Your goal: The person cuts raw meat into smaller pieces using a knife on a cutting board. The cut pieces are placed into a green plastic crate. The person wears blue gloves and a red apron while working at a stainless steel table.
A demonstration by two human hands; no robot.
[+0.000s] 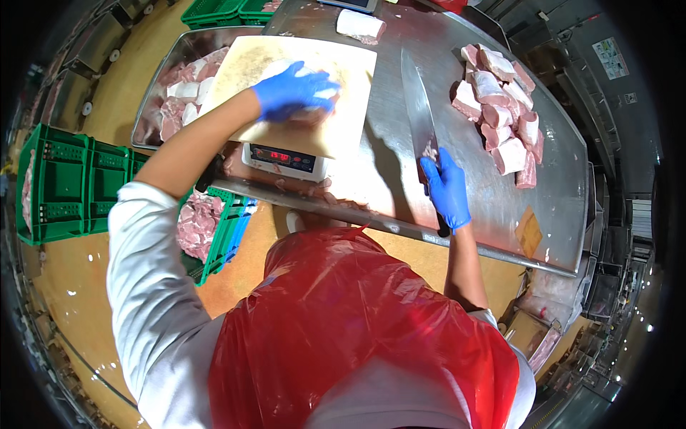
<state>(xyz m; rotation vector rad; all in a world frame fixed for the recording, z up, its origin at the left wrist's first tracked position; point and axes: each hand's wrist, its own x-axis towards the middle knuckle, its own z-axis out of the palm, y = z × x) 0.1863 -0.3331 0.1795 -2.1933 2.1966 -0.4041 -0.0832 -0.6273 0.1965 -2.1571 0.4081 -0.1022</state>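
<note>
My left hand (296, 93), in a blue glove, reaches over a piece of raw meat (309, 118) on the pale cutting board (351, 107). Its fingers curve over the piece and are partly smeared by motion. Under the board stands a digital scale (286, 159) with a lit red display. My right hand (447, 189), also gloved in blue, is closed round the handle of a long, broad knife (420, 104). The blade points away from me, low over the steel table, with bits of meat near its heel.
A pile of cut meat (504, 107) lies on the steel table (389, 168), and one more chunk (361, 26) at the far side. Left of the board is a metal tub (153, 107) of meat. Green crates (68, 182) stand on the left, one below the table edge holding meat (200, 223).
</note>
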